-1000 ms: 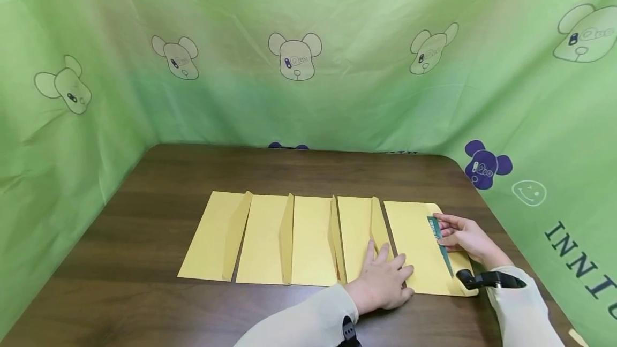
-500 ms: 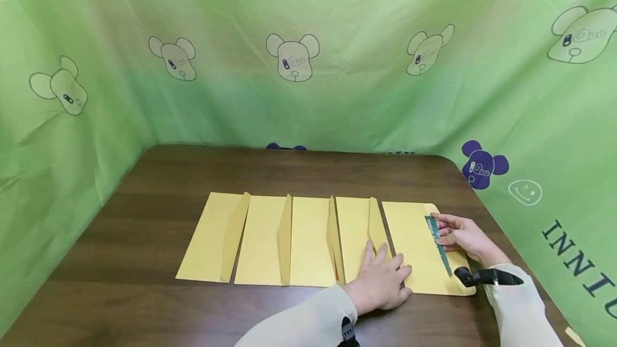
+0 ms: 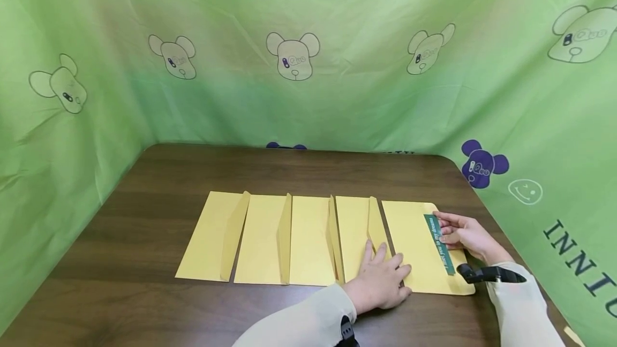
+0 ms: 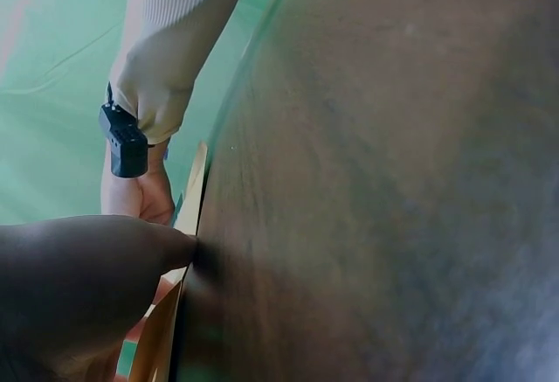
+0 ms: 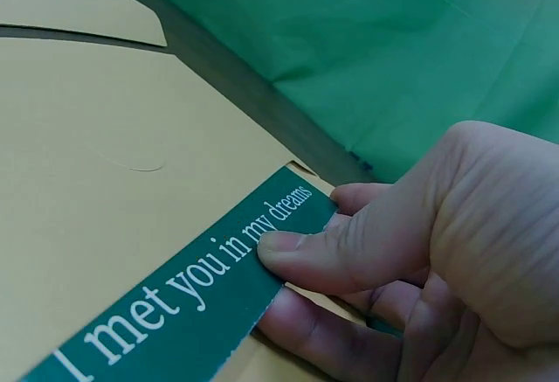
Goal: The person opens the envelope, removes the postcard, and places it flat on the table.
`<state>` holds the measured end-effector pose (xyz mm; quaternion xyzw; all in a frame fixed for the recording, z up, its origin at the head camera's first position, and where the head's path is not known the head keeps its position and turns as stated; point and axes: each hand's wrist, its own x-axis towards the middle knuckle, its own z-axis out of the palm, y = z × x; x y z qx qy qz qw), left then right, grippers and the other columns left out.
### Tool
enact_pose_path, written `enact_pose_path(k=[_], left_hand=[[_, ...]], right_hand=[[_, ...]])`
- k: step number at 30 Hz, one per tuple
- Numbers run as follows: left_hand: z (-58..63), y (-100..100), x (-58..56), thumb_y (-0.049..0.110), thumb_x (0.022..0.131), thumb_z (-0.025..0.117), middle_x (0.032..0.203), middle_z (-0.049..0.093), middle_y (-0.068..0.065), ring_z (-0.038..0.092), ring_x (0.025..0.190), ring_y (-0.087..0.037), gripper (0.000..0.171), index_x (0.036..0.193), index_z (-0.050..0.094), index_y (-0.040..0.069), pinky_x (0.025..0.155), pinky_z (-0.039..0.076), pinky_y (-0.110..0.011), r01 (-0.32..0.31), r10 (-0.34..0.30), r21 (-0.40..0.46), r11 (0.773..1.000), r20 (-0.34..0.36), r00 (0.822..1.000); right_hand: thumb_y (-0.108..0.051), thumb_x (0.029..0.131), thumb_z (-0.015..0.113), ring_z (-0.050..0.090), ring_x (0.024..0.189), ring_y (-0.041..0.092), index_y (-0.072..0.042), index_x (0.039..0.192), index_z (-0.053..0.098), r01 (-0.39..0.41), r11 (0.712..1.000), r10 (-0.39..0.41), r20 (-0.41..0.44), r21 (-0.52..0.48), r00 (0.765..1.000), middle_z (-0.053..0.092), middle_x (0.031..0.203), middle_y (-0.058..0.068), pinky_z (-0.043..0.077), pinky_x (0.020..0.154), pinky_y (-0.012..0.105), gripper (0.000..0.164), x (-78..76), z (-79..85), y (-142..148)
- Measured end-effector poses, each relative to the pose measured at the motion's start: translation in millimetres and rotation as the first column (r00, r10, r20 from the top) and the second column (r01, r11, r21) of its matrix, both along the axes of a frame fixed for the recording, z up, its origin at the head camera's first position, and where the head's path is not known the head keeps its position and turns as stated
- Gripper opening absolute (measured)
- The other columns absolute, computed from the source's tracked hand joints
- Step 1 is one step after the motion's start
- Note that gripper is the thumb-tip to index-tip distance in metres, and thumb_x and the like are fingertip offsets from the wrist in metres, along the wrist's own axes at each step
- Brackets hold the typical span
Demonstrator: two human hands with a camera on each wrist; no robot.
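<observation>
A row of several yellow paper envelopes (image 3: 262,240) lies on the brown table. At the right end is the envelope (image 3: 409,250) nearest my right hand (image 3: 474,240). A dark green card (image 3: 439,245) shows as a strip by its flap side; the rest seems hidden inside the envelope. White letters on it read "I met you in my dreams". In the right wrist view, my thumb lies on top of the card and my fingers underneath, pinching it. My left hand (image 3: 382,283), fingers spread, rests across the last two envelopes, near the gap between them.
The other envelopes have raised flaps (image 3: 236,237) on their right sides. A green curtain (image 3: 294,106) printed with bear heads surrounds the table (image 3: 120,240) at the back and sides. Both wrists wear black straps (image 3: 496,273).
The green card's visible part has gone from a narrow wedge to an even strip, with its whole line of letters showing. My left hand has stayed in place.
</observation>
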<state>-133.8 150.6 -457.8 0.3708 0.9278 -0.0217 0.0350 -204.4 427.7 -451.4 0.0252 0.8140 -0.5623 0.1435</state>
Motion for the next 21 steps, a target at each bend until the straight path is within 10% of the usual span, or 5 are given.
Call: enact_pose_path(k=[9, 16, 21], left_hand=[[-1.1, -1, -2.1, 0.063, 0.1, 0.038, 0.152, 0.037, 0.021, 0.024, 0.147, -0.02, 0.047, 0.144, 0.045, 0.046, 0.118, 0.014, -0.052, -0.005, 0.005, -0.008, 1.0, -0.009, 1.0], [-2.1, 1, -1.6, 0.062, 0.1, 0.037, 0.151, 0.037, 0.021, 0.025, 0.146, -0.02, 0.046, 0.143, 0.045, 0.047, 0.117, 0.012, -0.053, 0.005, -0.005, -0.012, 1.0, -0.013, 1.0], [-1.2, 0, -1.0, 0.062, 0.1, 0.038, 0.15, 0.039, 0.021, 0.025, 0.146, -0.021, 0.046, 0.142, 0.046, 0.046, 0.118, 0.012, -0.052, 0.008, -0.008, -0.007, 1.0, -0.008, 1.0]], right_hand=[[0.01, 0.085, 0.065, 0.058, 0.078, 0.012, 0.01, 0.15, 0.031, 0.0, 1.0, 0.0, 0.003, 0.026, 1.0, 0.053, 0.096, 0.001, 0.058, 0.067, 0.031, 0.073, -4.8, -2.2, 4], [0.01, 0.086, 0.064, 0.058, 0.078, 0.011, -0.028, 0.137, 0.059, 0.019, 1.0, -0.019, 0.007, -0.007, 1.0, 0.055, 0.095, -0.002, 0.058, 0.066, 0.03, 0.064, -1.6, -3.4, 14], [0.01, 0.084, 0.064, 0.059, 0.079, 0.011, -0.028, 0.136, 0.06, 0.012, 1.0, -0.012, 0.003, -0.005, 1.0, 0.056, 0.096, -0.001, 0.059, 0.067, 0.031, 0.064, -1.9, -4.1, 15]])
